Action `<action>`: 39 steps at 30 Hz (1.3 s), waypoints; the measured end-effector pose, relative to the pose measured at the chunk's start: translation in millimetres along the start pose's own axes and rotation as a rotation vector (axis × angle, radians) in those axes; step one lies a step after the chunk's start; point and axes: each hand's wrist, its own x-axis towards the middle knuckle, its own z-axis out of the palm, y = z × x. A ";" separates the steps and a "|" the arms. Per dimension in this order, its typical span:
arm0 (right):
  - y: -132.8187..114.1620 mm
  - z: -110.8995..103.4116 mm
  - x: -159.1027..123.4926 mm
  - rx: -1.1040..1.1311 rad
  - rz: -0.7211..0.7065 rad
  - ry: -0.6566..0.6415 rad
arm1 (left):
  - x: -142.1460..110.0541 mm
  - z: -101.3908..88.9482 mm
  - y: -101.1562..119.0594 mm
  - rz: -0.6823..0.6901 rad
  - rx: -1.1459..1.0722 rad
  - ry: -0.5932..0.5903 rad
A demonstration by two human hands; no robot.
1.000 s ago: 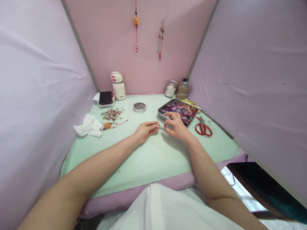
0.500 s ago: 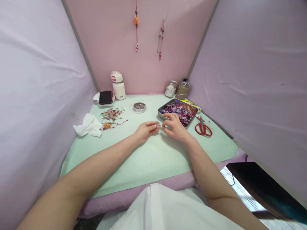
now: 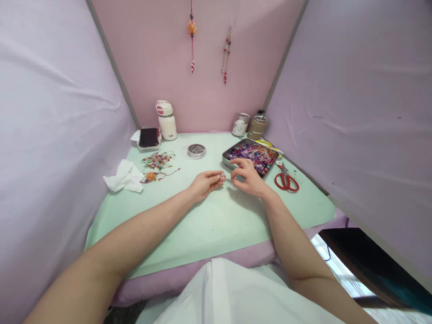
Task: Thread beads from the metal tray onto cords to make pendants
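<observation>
My left hand [image 3: 204, 183] rests on the green table mat [image 3: 216, 220], its fingertips pinched on a small pale bead [image 3: 222, 174]. Just to its right is my right hand [image 3: 249, 177], thumb and forefinger brought close together near that bead; whether they hold anything is too small to tell. The right hand lies at the near edge of a metal tray [image 3: 227, 158] filled with purple, red and mixed beads and thin cords.
Red scissors [image 3: 286, 180] lie right of the tray. A round spool tin [image 3: 196, 150], finished bead strings [image 3: 158, 165], a white tissue [image 3: 124, 177], a phone on a box [image 3: 149, 137], a white flask [image 3: 166, 120] and two jars [image 3: 251, 126] stand around. Cloth walls enclose three sides.
My right hand drew back from the tray toward the left hand's bead, then shifted slightly; its fingers are now pinched closer. The left hand has stayed put.
</observation>
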 end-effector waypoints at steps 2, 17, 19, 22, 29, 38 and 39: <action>0.1 -0.4 -0.1 -0.006 0.000 -0.005 | -0.1 0.0 0.0 0.002 0.001 -0.001; 1.1 -0.7 -0.2 0.001 0.002 -0.011 | 2.3 -2.9 -3.5 0.016 -0.001 -0.017; 0.9 -1.0 0.0 0.008 0.007 -0.014 | 2.1 -2.6 -3.1 0.016 0.003 -0.014; 0.3 -0.9 0.0 0.016 0.015 -0.021 | 1.4 -1.9 -2.6 0.014 0.005 -0.007; -1.0 0.4 0.3 0.014 0.017 -0.024 | 0.5 -0.8 -3.3 0.022 0.024 -0.017; 0.2 1.1 0.1 -0.003 0.030 0.005 | 0.3 -0.7 -3.5 0.028 0.049 -0.019; 0.3 1.2 0.0 -0.008 0.027 0.005 | 0.0 -0.4 -3.2 0.030 0.050 -0.018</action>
